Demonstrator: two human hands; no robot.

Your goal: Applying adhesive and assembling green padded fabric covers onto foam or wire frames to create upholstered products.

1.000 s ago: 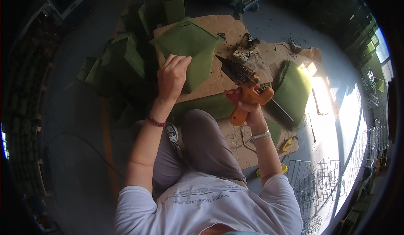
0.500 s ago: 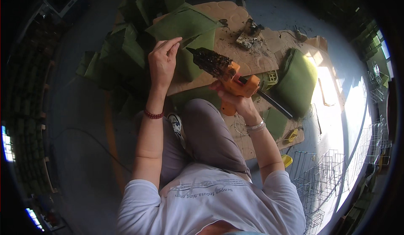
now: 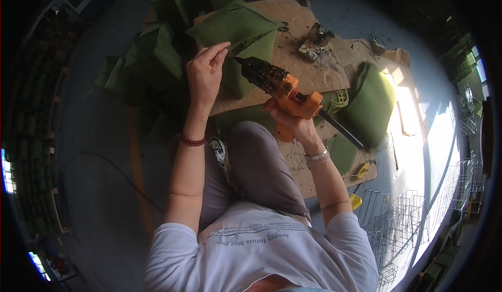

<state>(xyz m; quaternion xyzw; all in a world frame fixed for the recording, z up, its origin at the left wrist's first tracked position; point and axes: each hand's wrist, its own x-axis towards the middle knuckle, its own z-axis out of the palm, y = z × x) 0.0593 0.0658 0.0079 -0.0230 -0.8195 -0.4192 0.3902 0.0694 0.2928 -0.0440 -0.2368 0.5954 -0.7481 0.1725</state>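
1. Orange plastic is filling the right hand [image 3: 294,122]: its fingers are wrapping around the grip of one glue gun [image 3: 287,89], whose blackened nozzle is pointing left toward the green cloth.
2. One black rod [image 3: 342,130] is sticking out behind the gun.
3. One left hand [image 3: 205,75] is hovering at the lower edge of one folded green cloth piece [image 3: 238,25]; its thumb and fingertips are drawing close together, but I cannot tell whether they are pinching the edge.
4. That cloth piece is lying on a brown board [image 3: 290,12], ahead of the knees and just beyond the nozzle.
5. At least four green cloth boxes [image 3: 157,51] are crowding together on the left, overlapping too much for counting exactly.
6. One stack of green cloth [image 3: 372,101] is lying on the right, near one partly hidden green crate [image 3: 339,99].
7. One black-smeared block [image 3: 315,43] is sitting on the board, and one small yellow tool [image 3: 362,170] is lying nearer the right forearm.
8. Several wire frames [image 3: 402,213] are standing at lower right, tangling visually beyond counting.
9. The gun is blocking part of the board; the left hand is covering some cloth.
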